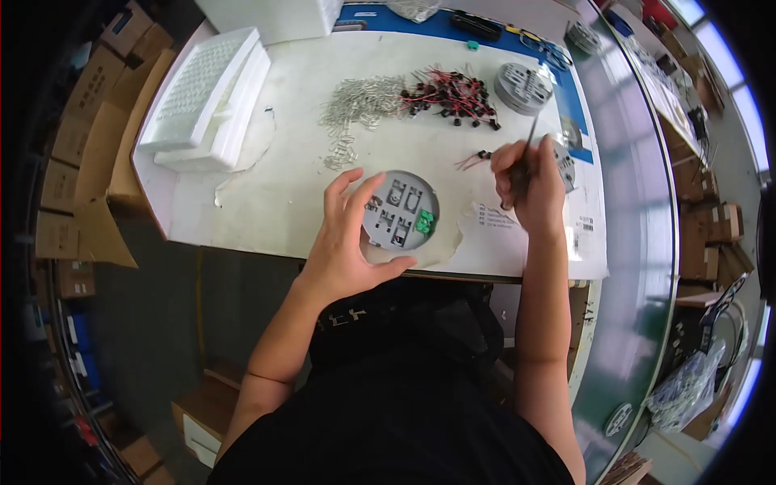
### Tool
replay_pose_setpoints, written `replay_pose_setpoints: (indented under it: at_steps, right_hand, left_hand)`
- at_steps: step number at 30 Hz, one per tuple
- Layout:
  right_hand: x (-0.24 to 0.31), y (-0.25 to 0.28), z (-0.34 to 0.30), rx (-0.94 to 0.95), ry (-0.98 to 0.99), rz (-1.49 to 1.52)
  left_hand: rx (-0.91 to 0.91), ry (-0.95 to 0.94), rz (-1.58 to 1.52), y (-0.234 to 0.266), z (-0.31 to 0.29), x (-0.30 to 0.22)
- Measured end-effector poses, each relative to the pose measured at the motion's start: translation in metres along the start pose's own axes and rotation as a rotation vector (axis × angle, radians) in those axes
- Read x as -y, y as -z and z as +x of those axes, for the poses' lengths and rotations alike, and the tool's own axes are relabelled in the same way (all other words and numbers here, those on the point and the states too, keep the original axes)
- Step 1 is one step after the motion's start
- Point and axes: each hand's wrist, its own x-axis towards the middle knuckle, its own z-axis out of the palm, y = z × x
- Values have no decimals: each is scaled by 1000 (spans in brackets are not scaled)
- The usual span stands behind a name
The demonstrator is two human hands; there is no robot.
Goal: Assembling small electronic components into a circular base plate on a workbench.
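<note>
A round grey plastic housing (428, 196) with several moulded slots and a green block (424, 221) lies at the near edge of the bench. My left hand (347, 242) grips its left side, thumb at the near rim and fingers at the far side. To the right, my right hand (529, 182) is closed round a slim dark tool (531, 137) whose thin end points away from me; its exact kind is hard to tell. Another grey housing (565, 166) is partly hidden behind that hand. A small black part with red wires (483, 154) lies beside it.
Clear small parts (360, 101) and black parts with red wires (453, 93) lie heaped beyond the housing. Stacked grey discs (524, 87) stand far right. White foam trays (206, 97) sit at left, scissors (546, 50) at the back. A printed sheet (505, 230) lies near right.
</note>
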Motion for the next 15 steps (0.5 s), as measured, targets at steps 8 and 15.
replay_pose_setpoints:
  at_steps: [8, 15]
  right_hand:
    - [18, -81, -33, 212, 118, -1116]
    - [20, -97, -34, 316, 52, -1554]
  left_hand:
    - [226, 35, 11, 15, 10, 12]
    - [157, 9, 27, -4, 7, 17]
